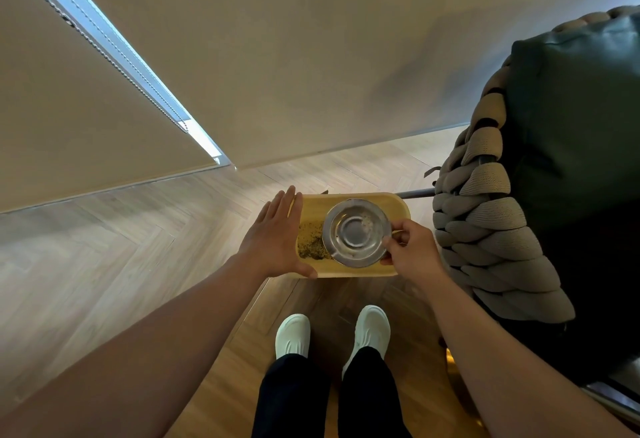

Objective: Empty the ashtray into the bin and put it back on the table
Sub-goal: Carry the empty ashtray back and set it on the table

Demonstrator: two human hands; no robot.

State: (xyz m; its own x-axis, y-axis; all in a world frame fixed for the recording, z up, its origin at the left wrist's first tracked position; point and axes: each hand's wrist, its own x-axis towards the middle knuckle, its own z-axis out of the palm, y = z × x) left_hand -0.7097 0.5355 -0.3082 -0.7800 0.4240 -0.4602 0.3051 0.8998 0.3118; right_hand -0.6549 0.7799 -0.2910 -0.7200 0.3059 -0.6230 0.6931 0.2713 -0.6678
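A round metal ashtray (356, 232) hangs over the open yellow bin (394, 207) on the floor. My right hand (410, 248) pinches the ashtray's right rim and holds it about level, with a little pale residue left in its dish. Dark ash lies on the bin's bottom at the left (311, 241). My left hand (277, 236) rests flat, fingers spread, against the bin's left rim, its thumb along the near edge.
A chair of thick braided beige cord with a dark cushion (540, 174) stands close on the right. A beige wall and a blind with a bead chain (114, 56) lie ahead. My white shoes (332, 332) stand on the wooden floor just before the bin.
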